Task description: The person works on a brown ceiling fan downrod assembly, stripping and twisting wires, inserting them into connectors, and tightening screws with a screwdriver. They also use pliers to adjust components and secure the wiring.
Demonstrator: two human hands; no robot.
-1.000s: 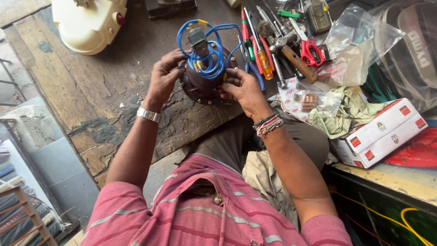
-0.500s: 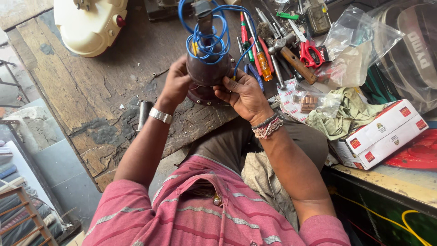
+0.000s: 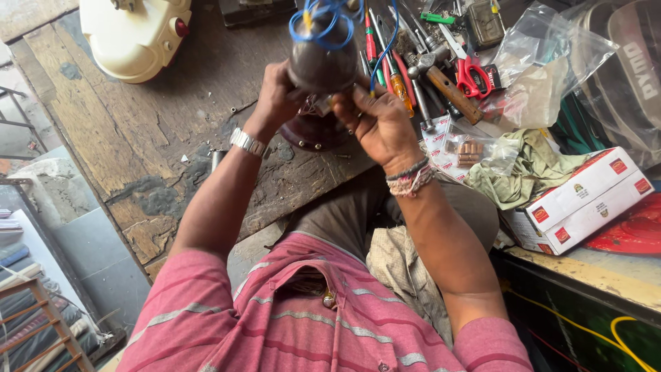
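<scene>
Your left hand point(image 3: 275, 93) and right hand point(image 3: 377, 122) both close their grip on the dark motor point(image 3: 320, 65), lifted above the tabletop point(image 3: 138, 138). A slack grip could let it drop onto the round base point(image 3: 313, 132); the blue wires point(image 3: 323, 21) could snag the screwdrivers point(image 3: 385, 65).

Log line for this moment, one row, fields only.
left hand: grips motor body | right hand: grips motor body underside | blue wires: on top | workbench: hammer, red scissors nearby

Your left hand point(image 3: 275, 93) & right hand point(image 3: 379, 124) both clasp the dark motor body point(image 3: 320, 65), lifted off the wooden surface point(image 3: 138, 138); blue wires point(image 3: 323, 17) at its 12 o'clock. Red scissors point(image 3: 471, 72) at 3 o'clock, cream housing point(image 3: 134, 34) at 9.
</scene>
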